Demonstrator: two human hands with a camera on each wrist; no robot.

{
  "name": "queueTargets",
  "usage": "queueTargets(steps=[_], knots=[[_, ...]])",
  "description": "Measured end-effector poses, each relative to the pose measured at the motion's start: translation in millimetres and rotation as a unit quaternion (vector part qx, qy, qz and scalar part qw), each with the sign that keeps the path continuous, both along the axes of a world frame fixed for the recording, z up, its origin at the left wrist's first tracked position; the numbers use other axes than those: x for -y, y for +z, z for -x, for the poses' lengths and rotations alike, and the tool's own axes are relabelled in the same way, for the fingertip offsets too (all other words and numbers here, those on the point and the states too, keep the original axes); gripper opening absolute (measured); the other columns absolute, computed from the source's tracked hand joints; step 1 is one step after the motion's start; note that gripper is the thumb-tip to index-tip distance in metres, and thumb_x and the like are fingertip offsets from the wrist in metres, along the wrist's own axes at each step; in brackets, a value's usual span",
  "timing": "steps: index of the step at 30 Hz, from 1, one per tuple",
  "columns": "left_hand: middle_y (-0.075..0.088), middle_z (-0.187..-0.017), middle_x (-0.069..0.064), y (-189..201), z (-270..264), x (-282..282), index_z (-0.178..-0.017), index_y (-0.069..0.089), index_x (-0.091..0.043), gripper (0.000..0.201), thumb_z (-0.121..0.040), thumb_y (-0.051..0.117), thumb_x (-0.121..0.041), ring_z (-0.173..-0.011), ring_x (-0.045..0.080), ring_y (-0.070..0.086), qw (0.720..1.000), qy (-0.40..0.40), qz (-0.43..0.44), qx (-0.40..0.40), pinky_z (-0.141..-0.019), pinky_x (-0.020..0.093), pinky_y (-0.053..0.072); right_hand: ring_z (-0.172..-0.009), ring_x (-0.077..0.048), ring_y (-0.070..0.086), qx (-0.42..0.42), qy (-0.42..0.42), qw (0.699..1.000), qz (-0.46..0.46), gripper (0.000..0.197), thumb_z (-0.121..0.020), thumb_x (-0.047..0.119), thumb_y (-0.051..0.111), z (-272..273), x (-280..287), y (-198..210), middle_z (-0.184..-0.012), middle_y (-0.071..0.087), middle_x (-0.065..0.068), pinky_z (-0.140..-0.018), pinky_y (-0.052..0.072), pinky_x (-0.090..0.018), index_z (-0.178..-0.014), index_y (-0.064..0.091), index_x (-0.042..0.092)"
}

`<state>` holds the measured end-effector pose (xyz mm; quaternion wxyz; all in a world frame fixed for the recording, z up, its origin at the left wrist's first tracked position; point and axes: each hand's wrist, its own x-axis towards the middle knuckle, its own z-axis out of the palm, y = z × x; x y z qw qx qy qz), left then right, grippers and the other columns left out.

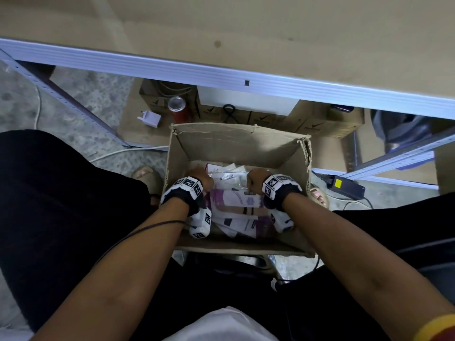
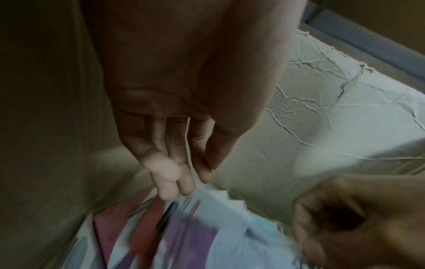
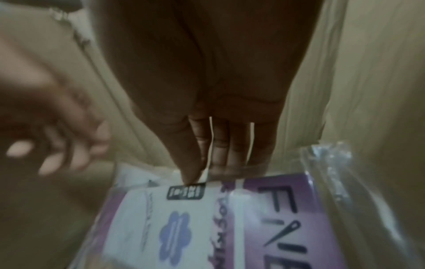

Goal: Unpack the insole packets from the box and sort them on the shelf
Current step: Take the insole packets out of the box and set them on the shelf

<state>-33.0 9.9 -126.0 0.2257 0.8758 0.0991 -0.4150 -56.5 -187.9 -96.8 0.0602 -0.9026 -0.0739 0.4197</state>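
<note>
An open cardboard box [image 1: 236, 143] stands on the floor between my legs, under the tan shelf board [image 1: 246, 33]. Several purple-and-white insole packets [image 1: 234, 200] in clear plastic lie loose inside it. Both hands are down in the box. My right hand [image 3: 202, 174] pinches the top edge of a purple-and-white packet [image 3: 207, 218] between thumb and fingers. My left hand [image 2: 184, 182] reaches down with fairly straight fingers, its fingertips [image 2: 170, 191] touching the upper edges of the packets [image 2: 184, 227] near the box's left wall. The wrist views are blurred.
The shelf's pale metal rail [image 1: 221, 75] runs across above the box. Beneath it stand brown cartons [image 1: 320, 124], a white box [image 1: 246, 100], a red can [image 1: 177, 108] and a white plug [image 1: 151, 118]. A black power adapter [image 1: 344, 184] and cables lie at the right.
</note>
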Motion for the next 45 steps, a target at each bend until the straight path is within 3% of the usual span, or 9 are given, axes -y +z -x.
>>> queueTargets(steps=[4,7,14,19,23,32,37,42,45], knots=[[0.065,-0.128,0.022,-5.1,2.9,6.2,-0.126,0.063,0.004,0.038,-0.097,0.056,-0.019,-0.119,0.036,0.063,1.0,-0.018,-0.004,-0.004,-0.103,0.045,0.051,-0.107,-0.039,0.062,0.058,-0.064,0.996,0.007,0.018,-0.094,0.013,0.051,-9.7,14.1,25.9,-0.116,0.064,-0.024,-0.08,0.048,-0.036,-0.094,0.064,0.001],[0.065,-0.129,0.019,-7.9,8.5,14.4,-0.123,0.066,0.002,0.035,-0.097,0.055,-0.02,-0.118,0.034,0.063,0.995,-0.095,-0.008,-0.008,-0.102,0.039,0.052,-0.1,-0.04,0.062,0.103,-0.085,0.991,0.006,0.017,-0.097,0.015,0.046,-11.9,16.4,44.5,-0.112,0.062,-0.023,-0.082,0.05,-0.039,-0.091,0.06,0.006],[0.051,-0.146,0.01,-31.5,33.0,29.2,-0.139,0.056,-0.016,0.051,-0.089,0.068,-0.01,-0.134,0.029,0.049,0.955,-0.297,0.005,0.007,-0.11,0.035,0.042,-0.086,-0.031,0.063,0.154,-0.107,0.981,-0.048,0.022,-0.084,0.003,0.044,-17.2,32.3,99.4,-0.096,0.065,-0.009,-0.08,0.057,-0.044,-0.088,0.061,0.016],[0.041,-0.147,0.016,-40.3,39.4,37.9,-0.143,0.048,-0.012,0.055,-0.09,0.064,-0.006,-0.134,0.036,0.044,0.915,-0.397,-0.018,0.07,-0.107,0.045,0.042,-0.08,-0.025,0.062,0.165,-0.15,0.966,-0.129,0.025,-0.085,0.0,0.044,-10.9,52.3,107.4,-0.082,0.061,0.003,-0.072,0.056,-0.039,-0.08,0.06,0.019],[0.051,-0.14,0.015,-42.6,40.0,43.2,-0.135,0.051,-0.009,0.048,-0.09,0.068,-0.013,-0.13,0.035,0.048,0.902,-0.424,-0.051,0.062,-0.101,0.044,0.047,-0.079,-0.018,0.061,0.172,-0.163,0.959,-0.155,0.025,-0.085,0.001,0.048,-8.2,56.7,102.0,-0.08,0.061,0.009,-0.073,0.055,-0.036,-0.079,0.062,0.021],[0.061,-0.133,0.02,-45.7,44.5,48.3,-0.126,0.062,-0.001,0.04,-0.088,0.07,-0.01,-0.121,0.034,0.061,0.905,-0.418,-0.072,-0.025,-0.101,0.041,0.051,-0.076,-0.02,0.065,0.148,-0.157,0.961,-0.174,0.019,-0.09,0.003,0.052,-3.0,64.1,95.6,-0.084,0.068,-0.001,-0.073,0.059,-0.042,-0.085,0.061,0.019],[0.06,-0.13,0.019,-37.0,29.9,40.5,-0.121,0.062,-0.006,0.027,-0.097,0.05,-0.009,-0.119,0.036,0.058,0.943,-0.327,-0.046,0.038,-0.103,0.043,0.047,-0.077,-0.019,0.065,0.149,-0.165,0.958,-0.179,0.019,-0.089,0.002,0.052,-2.7,65.3,96.3,-0.083,0.068,-0.001,-0.074,0.058,-0.041,-0.085,0.062,0.019],[0.055,-0.142,0.018,-48.2,14.6,32.4,-0.14,0.054,-0.01,0.04,-0.105,0.042,-0.026,-0.13,0.035,0.051,0.973,-0.191,-0.005,0.132,-0.111,0.042,0.039,-0.077,-0.018,0.065,0.146,-0.149,0.962,-0.176,0.02,-0.09,0.003,0.053,-0.6,62.5,97.3,-0.083,0.067,0.001,-0.073,0.058,-0.036,-0.085,0.061,0.02],[0.056,-0.139,0.021,-56.9,12.3,27.6,-0.135,0.056,-0.008,0.038,-0.104,0.039,-0.023,-0.127,0.037,0.053,0.971,-0.202,-0.033,0.123,-0.11,0.047,0.04,-0.075,-0.017,0.064,0.148,-0.143,0.962,-0.178,0.019,-0.09,0.004,0.054,0.2,61.4,97.7,-0.081,0.067,0.002,-0.07,0.056,-0.033,-0.085,0.061,0.02]])
